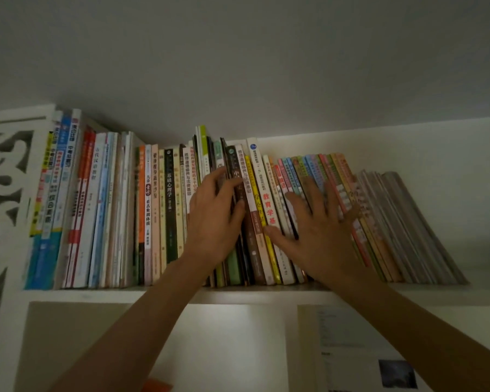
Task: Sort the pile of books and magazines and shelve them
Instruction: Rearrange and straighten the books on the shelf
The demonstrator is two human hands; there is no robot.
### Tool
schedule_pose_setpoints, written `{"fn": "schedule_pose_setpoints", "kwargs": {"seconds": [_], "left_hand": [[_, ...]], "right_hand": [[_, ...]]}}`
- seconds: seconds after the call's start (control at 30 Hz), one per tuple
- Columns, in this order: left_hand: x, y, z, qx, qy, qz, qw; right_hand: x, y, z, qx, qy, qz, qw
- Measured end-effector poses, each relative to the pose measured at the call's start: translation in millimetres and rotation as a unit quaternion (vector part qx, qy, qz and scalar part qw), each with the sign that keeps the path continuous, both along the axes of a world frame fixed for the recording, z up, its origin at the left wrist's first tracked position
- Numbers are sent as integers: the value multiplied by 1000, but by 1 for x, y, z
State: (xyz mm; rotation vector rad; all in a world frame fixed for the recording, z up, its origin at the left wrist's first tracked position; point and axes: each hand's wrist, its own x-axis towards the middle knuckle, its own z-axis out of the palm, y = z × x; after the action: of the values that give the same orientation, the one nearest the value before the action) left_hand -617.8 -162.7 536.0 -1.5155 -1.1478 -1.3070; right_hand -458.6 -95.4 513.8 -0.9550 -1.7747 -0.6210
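Two hands: both raised to the top shelf (181, 295).
Left hand (214, 213): fingers curled around dark spines mid-row.
Right hand (317, 227): fingers spread flat, released, pressing leaning thin books.
Books (164, 210): standing along shelf, rightmost ones tilted.

Two bare forearms reach up from the lower edge of the view, with no sleeve, watch, band or ring to be seen on them. The left hand (214, 213) and right hand (320, 232) are ungloved, with short nails.
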Motion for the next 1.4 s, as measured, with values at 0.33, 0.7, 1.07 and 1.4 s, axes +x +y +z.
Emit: {"fn": "schedule_pose_setpoints", "kwargs": {"seconds": [0.33,0.7,1.07,1.4], "left_hand": [[11,22,49,-30,-13,146,989],[29,-23,38,58,-71,-116,989],[64,-8,-19,10,-170,-36,985],[71,-91,3,69,-170,-201,962]], "right_hand": [[-2,3,0,-5,5,-18,1000],[1,1,0,-5,3,2,1000],[21,-14,-4,-27,-17,92,995],[54,-14,-3,-3,75,-2,997]]}}
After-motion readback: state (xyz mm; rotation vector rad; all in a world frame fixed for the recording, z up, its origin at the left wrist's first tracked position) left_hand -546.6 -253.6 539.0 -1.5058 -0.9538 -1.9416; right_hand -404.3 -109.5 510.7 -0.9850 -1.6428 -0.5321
